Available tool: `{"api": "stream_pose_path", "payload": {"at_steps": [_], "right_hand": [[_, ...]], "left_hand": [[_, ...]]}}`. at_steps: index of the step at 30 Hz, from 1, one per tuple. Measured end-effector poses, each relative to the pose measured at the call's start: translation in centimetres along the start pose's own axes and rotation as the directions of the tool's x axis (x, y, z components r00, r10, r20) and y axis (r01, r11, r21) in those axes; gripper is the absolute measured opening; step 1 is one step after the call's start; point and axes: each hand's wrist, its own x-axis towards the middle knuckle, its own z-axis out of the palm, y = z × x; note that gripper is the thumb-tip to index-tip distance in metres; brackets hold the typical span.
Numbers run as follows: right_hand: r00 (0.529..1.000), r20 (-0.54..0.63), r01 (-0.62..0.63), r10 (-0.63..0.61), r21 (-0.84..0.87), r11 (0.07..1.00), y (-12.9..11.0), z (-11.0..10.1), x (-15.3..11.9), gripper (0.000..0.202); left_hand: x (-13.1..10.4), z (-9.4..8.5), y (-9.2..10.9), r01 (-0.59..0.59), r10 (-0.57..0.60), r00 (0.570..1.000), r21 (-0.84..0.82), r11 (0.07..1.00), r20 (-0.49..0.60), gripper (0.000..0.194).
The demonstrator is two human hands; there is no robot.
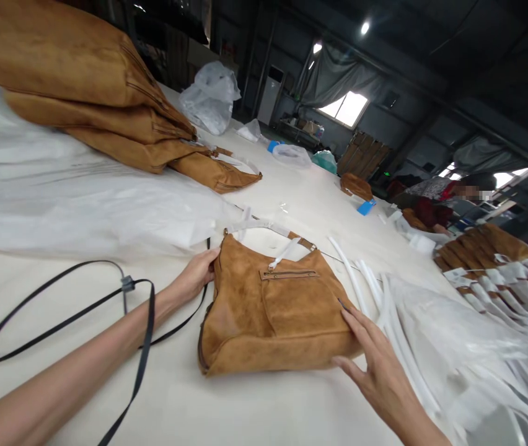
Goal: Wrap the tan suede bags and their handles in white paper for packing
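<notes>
Both bare hands are at a tan-brown, suede-like shoulder bag (287,303), which lies on a broad white tabletop (310,409) in front of the person. The left hand (200,271) is partly closed at the bag's upper left edge, apparently pinching it; some fingers are hidden behind the material. The right hand (378,356) is open, thumb well apart from the fingers, its fingertips resting against the bag's lower right side without a grip.

Close by on the left, a thin black strap (71,263) with a dark rectangular buckle (127,284) loops over the table and crosses the left forearm. On the bag's front is a short zipped pocket (290,274); its curved handle, partly wrapped in whitish material, arches behind. To the right lie slim white tubes (370,282) and crumpled translucent plastic sheeting (463,347).

Farther left, several larger tan-brown bags (78,74) lie piled on a whitish plastic sheet (69,198). Farther right stands a row of brown bags with white-wrapped handles (491,248). Beyond are a puffed clear plastic bag (211,99), a bent-over person (431,189) and a bright window (346,109).
</notes>
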Motion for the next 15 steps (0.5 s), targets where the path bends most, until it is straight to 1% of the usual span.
{"api": "stream_pose_path", "payload": {"at_steps": [2, 4, 6, 8, 10, 12, 13, 14, 15], "right_hand": [[0.999, -0.023, -0.026, 0.028, 0.047, 0.999, 0.5, 0.7, 0.2, 0.058], [0.998, -0.045, -0.030, 0.034, 0.083, 0.996, 0.4, 1.0, 0.5, 0.051], [0.998, -0.049, -0.031, 0.037, 0.118, 0.993, 0.1, 1.0, 0.8, 0.042], [0.997, -0.047, -0.045, 0.053, 0.156, 0.987, -0.2, 0.8, 1.0, 0.032], [0.995, -0.037, -0.085, 0.095, 0.219, 0.972, -0.6, 0.7, 1.2, 0.024], [0.986, -0.031, -0.142, 0.161, 0.333, 0.932, -1.4, 0.7, 1.4, 0.020], [0.979, -0.032, -0.172, 0.204, 0.414, 0.894, -2.0, 0.8, 1.4, 0.020], [0.966, -0.035, -0.203, 0.255, 0.506, 0.838, -2.6, 1.0, 1.5, 0.020], [0.949, -0.039, -0.227, 0.314, 0.606, 0.762, -3.4, 1.3, 1.5, 0.020]], "left_hand": [[-1.1, 0.2, -0.1, 0.031, -0.031, 0.999, 0.027, 0.999, 0.009, 0.019], [-2.5, 0.3, -0.2, 0.089, -0.091, 0.994, 0.047, 0.995, 0.057, 0.027], [-3.8, 0.3, 0.0, 0.166, -0.177, 0.975, 0.095, 0.982, 0.134, 0.036], [-4.5, 0.2, 0.6, 0.225, -0.257, 0.946, 0.171, 0.959, 0.197, 0.043], [-4.7, 0.4, 1.6, 0.228, -0.274, 0.934, 0.207, 0.951, 0.229, 0.042], [-4.6, 1.1, 3.0, 0.171, -0.206, 0.939, 0.145, 0.974, 0.274, 0.033], [-4.5, 1.8, 3.9, 0.117, -0.138, 0.940, 0.088, 0.989, 0.312, 0.028], [-4.5, 2.7, 4.8, 0.051, -0.055, 0.933, 0.021, 0.998, 0.356, 0.024], [-4.6, 3.9, 5.8, -0.014, 0.031, 0.918, -0.045, 0.999, 0.396, 0.023]]}}
